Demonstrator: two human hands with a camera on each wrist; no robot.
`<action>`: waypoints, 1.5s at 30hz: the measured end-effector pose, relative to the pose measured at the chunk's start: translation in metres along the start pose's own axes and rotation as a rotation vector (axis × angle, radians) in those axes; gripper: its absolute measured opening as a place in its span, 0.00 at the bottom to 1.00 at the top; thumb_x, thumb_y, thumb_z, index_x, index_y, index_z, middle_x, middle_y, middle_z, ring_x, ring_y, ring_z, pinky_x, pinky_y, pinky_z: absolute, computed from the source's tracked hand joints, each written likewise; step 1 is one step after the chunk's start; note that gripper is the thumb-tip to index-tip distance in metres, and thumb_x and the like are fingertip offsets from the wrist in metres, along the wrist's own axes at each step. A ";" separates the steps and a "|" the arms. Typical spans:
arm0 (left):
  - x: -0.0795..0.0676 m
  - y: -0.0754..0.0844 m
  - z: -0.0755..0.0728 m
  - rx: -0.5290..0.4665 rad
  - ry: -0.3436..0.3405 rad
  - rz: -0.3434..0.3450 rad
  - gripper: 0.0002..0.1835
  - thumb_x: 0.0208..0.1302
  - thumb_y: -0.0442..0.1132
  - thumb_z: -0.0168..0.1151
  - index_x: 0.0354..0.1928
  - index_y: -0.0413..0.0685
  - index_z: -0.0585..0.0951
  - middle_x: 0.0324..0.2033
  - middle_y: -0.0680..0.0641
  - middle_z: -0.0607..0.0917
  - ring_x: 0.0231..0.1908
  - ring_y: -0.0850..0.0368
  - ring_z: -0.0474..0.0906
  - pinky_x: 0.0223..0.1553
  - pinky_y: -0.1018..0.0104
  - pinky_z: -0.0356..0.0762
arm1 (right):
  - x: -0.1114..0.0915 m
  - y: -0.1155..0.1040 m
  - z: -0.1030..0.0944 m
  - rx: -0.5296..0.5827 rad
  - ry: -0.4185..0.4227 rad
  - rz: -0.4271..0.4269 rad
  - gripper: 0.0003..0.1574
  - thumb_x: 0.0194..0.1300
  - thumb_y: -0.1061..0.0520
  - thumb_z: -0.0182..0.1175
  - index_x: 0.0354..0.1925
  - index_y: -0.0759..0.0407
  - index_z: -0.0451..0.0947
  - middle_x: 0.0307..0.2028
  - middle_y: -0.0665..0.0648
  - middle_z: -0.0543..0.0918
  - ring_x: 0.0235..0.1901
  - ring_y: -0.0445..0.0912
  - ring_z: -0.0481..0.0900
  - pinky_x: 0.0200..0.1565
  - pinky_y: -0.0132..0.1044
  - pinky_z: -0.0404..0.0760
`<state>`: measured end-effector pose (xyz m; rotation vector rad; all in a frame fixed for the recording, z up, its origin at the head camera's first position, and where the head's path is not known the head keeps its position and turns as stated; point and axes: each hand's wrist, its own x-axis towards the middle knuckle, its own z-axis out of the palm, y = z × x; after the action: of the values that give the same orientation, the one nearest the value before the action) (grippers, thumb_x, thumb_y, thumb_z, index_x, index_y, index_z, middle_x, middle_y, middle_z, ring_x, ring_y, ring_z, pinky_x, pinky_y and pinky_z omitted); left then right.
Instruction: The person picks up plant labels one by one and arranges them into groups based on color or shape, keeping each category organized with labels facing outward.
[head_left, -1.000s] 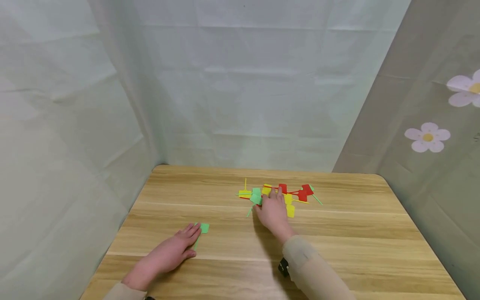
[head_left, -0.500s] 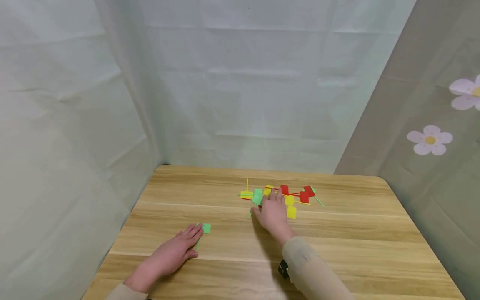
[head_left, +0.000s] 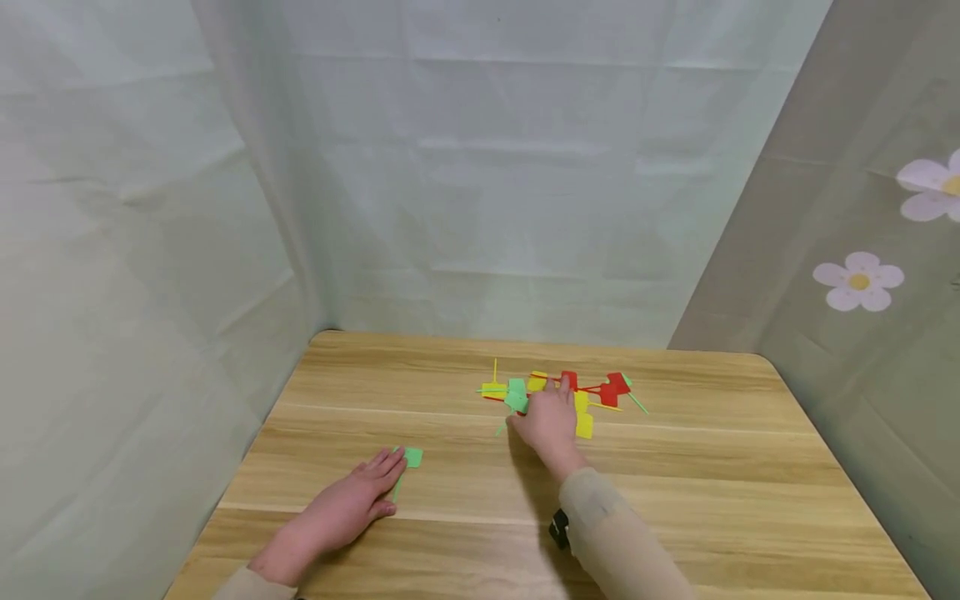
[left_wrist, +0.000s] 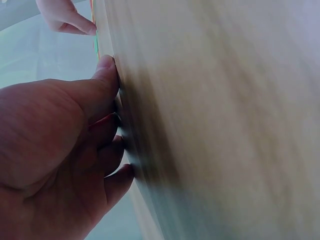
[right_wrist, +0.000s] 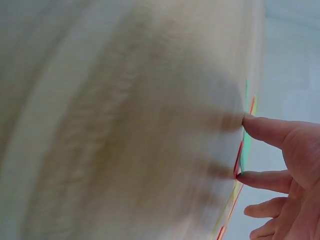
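Observation:
In the head view my left hand (head_left: pixel 348 500) rests on the table over a green tag cable tie (head_left: pixel 413 457), its fingers covering part of the flat tag while the thin tail shows beside the thumb. Farther back, my right hand (head_left: pixel 550 425) touches a loose cluster of similar ties. Around its fingers lie green tags (head_left: pixel 516 395), yellow tags (head_left: pixel 584 426) and red tags (head_left: pixel 609 395), some overlapping. From the right wrist, thumb (right_wrist: pixel 252 124) and index finger (right_wrist: pixel 250 179) reach the ties well apart, with green between them. The hand hides the middle of the cluster.
The wood-grain table (head_left: pixel 697 492) runs up to a pale cloth backdrop (head_left: pixel 480 208) at the back and left. To the right hangs cloth with flower prints (head_left: pixel 858 282). A small black device (head_left: pixel 558 529) is at the right sleeve.
My right hand shifts slightly over the cluster, its fingertips staying among the ties. The left hand keeps its place on the green tie. The head view has moved a little.

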<state>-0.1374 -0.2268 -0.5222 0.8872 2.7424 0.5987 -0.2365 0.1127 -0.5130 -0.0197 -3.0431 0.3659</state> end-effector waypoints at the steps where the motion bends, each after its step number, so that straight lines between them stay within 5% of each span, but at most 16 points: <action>1: 0.000 0.000 0.000 0.000 0.001 0.001 0.36 0.75 0.41 0.66 0.77 0.31 0.68 0.78 0.32 0.65 0.77 0.30 0.60 0.72 0.31 0.63 | 0.002 0.000 0.000 -0.001 0.001 0.004 0.27 0.60 0.40 0.76 0.18 0.57 0.81 0.69 0.78 0.74 0.76 0.75 0.60 0.77 0.62 0.62; 7: 0.000 0.001 -0.001 -0.006 0.005 0.003 0.35 0.76 0.41 0.65 0.78 0.31 0.68 0.79 0.32 0.65 0.77 0.30 0.60 0.72 0.30 0.63 | 0.010 0.000 -0.003 -0.011 -0.031 0.040 0.28 0.54 0.36 0.80 0.23 0.58 0.86 0.68 0.74 0.76 0.78 0.74 0.56 0.79 0.60 0.57; 15: -0.001 0.000 0.000 0.000 -0.004 0.006 0.35 0.77 0.41 0.65 0.78 0.30 0.68 0.79 0.32 0.65 0.77 0.29 0.60 0.72 0.30 0.63 | 0.009 -0.003 -0.008 -0.014 -0.050 0.035 0.32 0.53 0.35 0.81 0.17 0.55 0.77 0.68 0.75 0.76 0.78 0.75 0.56 0.80 0.62 0.55; 27: -0.001 0.001 -0.001 -0.022 -0.004 0.007 0.35 0.76 0.40 0.65 0.77 0.29 0.68 0.78 0.31 0.65 0.77 0.29 0.60 0.72 0.29 0.62 | 0.013 -0.003 -0.004 -0.084 -0.042 0.019 0.24 0.59 0.38 0.79 0.33 0.57 0.92 0.66 0.73 0.79 0.76 0.75 0.59 0.79 0.63 0.56; 37: 0.000 0.003 -0.002 -0.022 -0.009 0.001 0.35 0.76 0.40 0.65 0.77 0.29 0.68 0.78 0.31 0.65 0.77 0.29 0.59 0.72 0.30 0.62 | 0.016 -0.007 0.000 -0.113 -0.034 0.029 0.26 0.59 0.43 0.80 0.21 0.59 0.81 0.62 0.70 0.84 0.76 0.74 0.61 0.79 0.61 0.57; 45: 0.000 0.002 -0.001 -0.023 -0.007 -0.008 0.35 0.76 0.40 0.65 0.77 0.29 0.67 0.78 0.31 0.65 0.77 0.29 0.59 0.73 0.30 0.61 | 0.014 -0.014 0.002 -0.149 -0.031 0.022 0.11 0.62 0.55 0.71 0.28 0.62 0.86 0.61 0.69 0.85 0.77 0.71 0.62 0.79 0.60 0.58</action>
<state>-0.1370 -0.2251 -0.5200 0.8708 2.7266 0.6231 -0.2503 0.0994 -0.5103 -0.0569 -3.0960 0.1419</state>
